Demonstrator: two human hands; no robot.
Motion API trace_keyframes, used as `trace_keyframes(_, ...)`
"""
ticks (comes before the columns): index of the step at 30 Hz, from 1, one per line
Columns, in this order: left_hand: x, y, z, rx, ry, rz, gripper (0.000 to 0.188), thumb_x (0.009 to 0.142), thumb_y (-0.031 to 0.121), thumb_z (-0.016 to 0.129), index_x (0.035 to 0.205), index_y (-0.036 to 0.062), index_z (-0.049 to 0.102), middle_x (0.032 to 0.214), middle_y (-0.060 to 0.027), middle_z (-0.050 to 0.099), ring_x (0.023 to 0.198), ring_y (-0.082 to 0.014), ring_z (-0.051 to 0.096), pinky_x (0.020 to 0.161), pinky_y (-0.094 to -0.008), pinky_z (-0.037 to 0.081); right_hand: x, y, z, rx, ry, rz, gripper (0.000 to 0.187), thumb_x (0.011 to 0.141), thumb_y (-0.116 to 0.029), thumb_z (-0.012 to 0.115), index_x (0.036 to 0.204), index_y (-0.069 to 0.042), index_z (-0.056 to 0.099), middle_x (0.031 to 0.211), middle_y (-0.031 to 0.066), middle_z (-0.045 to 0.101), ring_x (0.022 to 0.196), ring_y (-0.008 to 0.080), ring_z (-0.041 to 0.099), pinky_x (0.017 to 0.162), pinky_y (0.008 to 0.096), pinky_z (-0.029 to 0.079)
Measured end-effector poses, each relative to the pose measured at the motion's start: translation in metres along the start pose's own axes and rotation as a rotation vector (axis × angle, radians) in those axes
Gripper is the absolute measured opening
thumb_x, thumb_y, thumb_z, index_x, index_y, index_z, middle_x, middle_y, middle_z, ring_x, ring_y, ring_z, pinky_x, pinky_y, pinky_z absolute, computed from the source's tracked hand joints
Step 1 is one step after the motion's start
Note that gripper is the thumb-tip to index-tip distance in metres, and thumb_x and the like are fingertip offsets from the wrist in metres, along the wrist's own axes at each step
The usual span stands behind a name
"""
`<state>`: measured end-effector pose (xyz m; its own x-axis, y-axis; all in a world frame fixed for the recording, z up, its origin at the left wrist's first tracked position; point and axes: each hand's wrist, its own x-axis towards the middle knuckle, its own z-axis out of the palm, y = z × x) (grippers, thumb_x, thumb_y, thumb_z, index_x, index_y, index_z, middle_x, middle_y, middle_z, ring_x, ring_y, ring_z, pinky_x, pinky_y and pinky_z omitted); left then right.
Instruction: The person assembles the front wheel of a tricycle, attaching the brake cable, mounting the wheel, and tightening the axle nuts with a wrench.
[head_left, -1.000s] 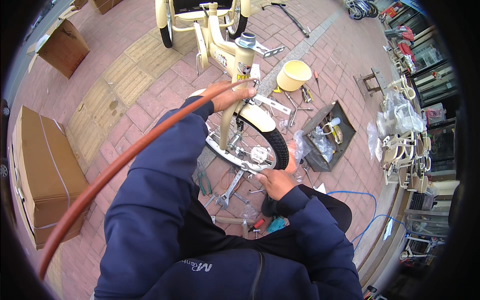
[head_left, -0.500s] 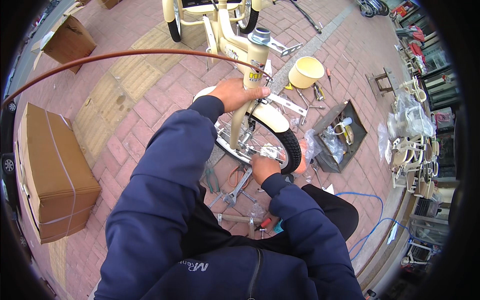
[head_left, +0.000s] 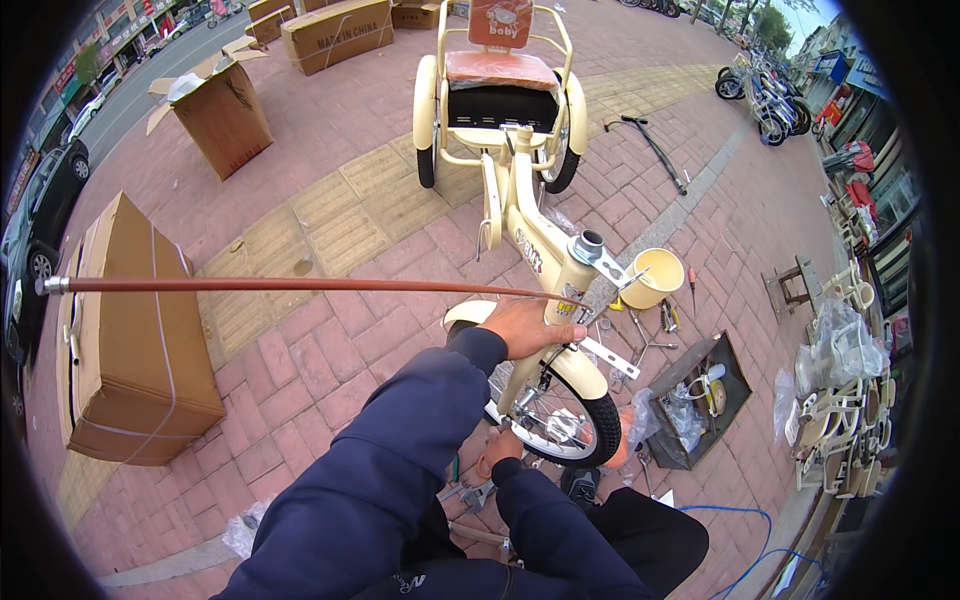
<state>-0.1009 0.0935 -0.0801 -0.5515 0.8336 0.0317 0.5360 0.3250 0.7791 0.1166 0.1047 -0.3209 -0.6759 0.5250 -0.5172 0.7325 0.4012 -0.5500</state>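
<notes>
A cream tricycle [head_left: 525,205] stands in front of me, its front wheel [head_left: 603,430] nearest. My left hand [head_left: 530,328] is wrapped round the top of the front fork, just below the head tube [head_left: 570,278], thumb across the front. My right hand [head_left: 503,446] is low beside the wheel, close to the fork's lower end; its fingers are mostly hidden. A red-brown brake cable [head_left: 300,284] with a silver end stretches from the left to the head tube. Tools, including an adjustable wrench [head_left: 478,495], lie under my right forearm, partly covered.
A cream bucket [head_left: 655,280] and a metal toolbox [head_left: 735,385] with plastic bags stand right of the wheel. A large cardboard box [head_left: 140,350] is on the left, with more boxes behind. A black pump [head_left: 655,155] lies farther back. A blue hose [head_left: 765,530] runs at lower right.
The view has tilted up, showing the tricycle's rear seat and the street. My left hand still holds the fork. My right hand has shifted to the wheel's left side. The cable has straightened.
</notes>
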Motion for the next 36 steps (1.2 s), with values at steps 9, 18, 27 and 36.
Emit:
trace_keyframes(9, -0.002, 0.004, -0.005, -0.057, -0.155, -0.130, 0.077, 0.084, 0.075, 0.050, 0.115, 0.0068, 0.066, 0.110, -0.0220, 0.068, 0.105, -0.0363, 0.064, 0.088, -0.0434, 0.048, 0.003, -0.072, -0.006, 1.865, -0.459, 0.507, 0.022, 0.094, -0.012, 0.051, 0.080, 0.004, 0.056, 0.080, 0.0168, 0.060, 0.088, 0.0314, 0.062, 0.087, 0.0452, 0.050)
trace_keyframes(18, 0.000, 0.000, -0.002, 0.010, -0.093, -0.100, 0.084, 0.081, 0.078, 0.049, 0.126, 0.0090, 0.062, 0.114, -0.0230, 0.067, 0.108, -0.0374, 0.063, 0.092, -0.0455, 0.045, -0.018, 0.007, -0.137, -0.217, -0.256, -0.326, 0.021, 0.094, -0.020, 0.055, 0.087, -0.001, 0.062, 0.072, 0.0168, 0.065, 0.066, 0.0319, 0.066, 0.059, 0.0447, 0.052)
trace_keyframes(27, 0.003, -0.006, 0.000, 0.002, -0.143, -0.153, 0.094, 0.078, 0.086, 0.043, 0.127, 0.0079, 0.061, 0.115, -0.0250, 0.066, 0.112, -0.0393, 0.061, 0.100, -0.0490, 0.039, 0.002, 0.009, 0.014, -0.064, 0.033, -0.037, 0.038, 0.097, -0.035, 0.052, 0.100, 0.001, 0.066, 0.094, 0.0285, 0.068, 0.093, 0.0464, 0.064, 0.081, 0.0528, 0.049)
trace_keyframes(36, 0.003, -0.005, -0.003, 0.023, -0.158, -0.168, 0.091, 0.078, 0.084, 0.047, 0.121, 0.0051, 0.063, 0.111, -0.0253, 0.066, 0.106, -0.0388, 0.062, 0.095, -0.0482, 0.043, -0.025, -0.073, -0.073, 1.720, -0.586, 0.604, 0.021, 0.095, -0.009, 0.047, 0.076, -0.002, 0.052, 0.075, 0.0109, 0.056, 0.071, 0.0251, 0.059, 0.070, 0.0382, 0.055)
